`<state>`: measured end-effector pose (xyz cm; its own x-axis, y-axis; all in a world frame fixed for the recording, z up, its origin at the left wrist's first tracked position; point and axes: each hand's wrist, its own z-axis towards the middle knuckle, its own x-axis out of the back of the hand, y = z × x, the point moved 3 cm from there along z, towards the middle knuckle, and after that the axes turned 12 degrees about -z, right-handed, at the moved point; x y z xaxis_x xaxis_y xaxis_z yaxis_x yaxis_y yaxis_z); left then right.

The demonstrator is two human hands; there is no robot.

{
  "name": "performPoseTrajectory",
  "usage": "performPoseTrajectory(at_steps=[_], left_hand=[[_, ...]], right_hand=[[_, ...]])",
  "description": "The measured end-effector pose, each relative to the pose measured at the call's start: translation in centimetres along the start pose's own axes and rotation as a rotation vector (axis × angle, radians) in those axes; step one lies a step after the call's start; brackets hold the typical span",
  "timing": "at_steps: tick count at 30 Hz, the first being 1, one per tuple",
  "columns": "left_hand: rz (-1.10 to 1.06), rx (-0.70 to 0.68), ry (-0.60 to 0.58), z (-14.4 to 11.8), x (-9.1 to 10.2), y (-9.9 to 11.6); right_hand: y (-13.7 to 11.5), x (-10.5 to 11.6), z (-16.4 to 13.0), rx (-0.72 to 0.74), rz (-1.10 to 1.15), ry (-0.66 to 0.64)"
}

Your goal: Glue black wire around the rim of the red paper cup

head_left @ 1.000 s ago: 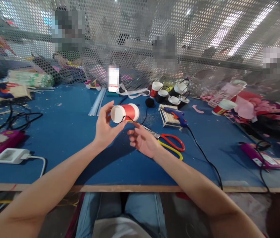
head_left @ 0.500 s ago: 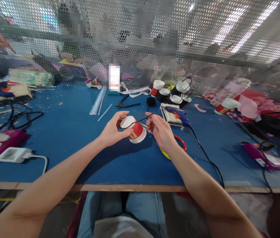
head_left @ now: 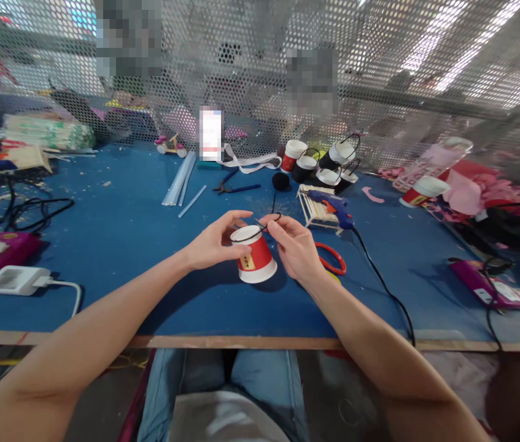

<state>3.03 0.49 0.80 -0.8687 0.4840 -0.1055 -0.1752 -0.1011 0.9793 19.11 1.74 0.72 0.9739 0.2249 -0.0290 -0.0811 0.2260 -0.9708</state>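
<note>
A red and white paper cup (head_left: 260,255) stands upside down, its narrow base up. My left hand (head_left: 218,242) grips the cup from the left, thumb on the near side, the other fingers behind. Along the edge of the base runs a black cord (head_left: 249,236), pinched at its right by my right hand (head_left: 291,242). From there the strand leads back to a black ball of yarn (head_left: 280,181). Scissors (head_left: 333,259) with red and yellow handles lie beside my right wrist, partly hidden by it.
A blue glue gun (head_left: 340,212) rests on a small stick rack (head_left: 317,212). Behind are several black-wrapped cups (head_left: 304,169), pliers (head_left: 236,188), glue sticks (head_left: 180,179) and a phone (head_left: 211,132). Power strips (head_left: 6,252) and cables lie at both sides, before a perforated metal screen (head_left: 241,55).
The cup has gone from tilted to nearly upright and moved slightly nearer me. My right hand has drawn close to the cup's base, bringing the cord against its edge.
</note>
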Motion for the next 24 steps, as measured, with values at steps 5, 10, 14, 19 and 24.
performPoseTrajectory(at_steps=[5,10,14,19,24], left_hand=[[0.016,0.017,-0.002,-0.04,-0.02,-0.16],[0.008,0.017,0.018,0.02,-0.07,0.02],[0.027,0.02,0.028,0.07,-0.14,0.04],[0.082,0.021,0.071,0.16,0.03,-0.29],[0.128,0.009,0.078,0.17,0.17,-0.61]], right_hand=[[0.04,0.29,0.16,0.022,-0.046,0.057],[0.0,0.36,0.04,0.035,-0.077,0.072],[-0.04,0.49,0.0,0.039,-0.078,0.08],[-0.38,0.48,-0.11,0.05,-0.109,0.07],[-0.3,0.57,-0.04,0.061,-0.142,0.074]])
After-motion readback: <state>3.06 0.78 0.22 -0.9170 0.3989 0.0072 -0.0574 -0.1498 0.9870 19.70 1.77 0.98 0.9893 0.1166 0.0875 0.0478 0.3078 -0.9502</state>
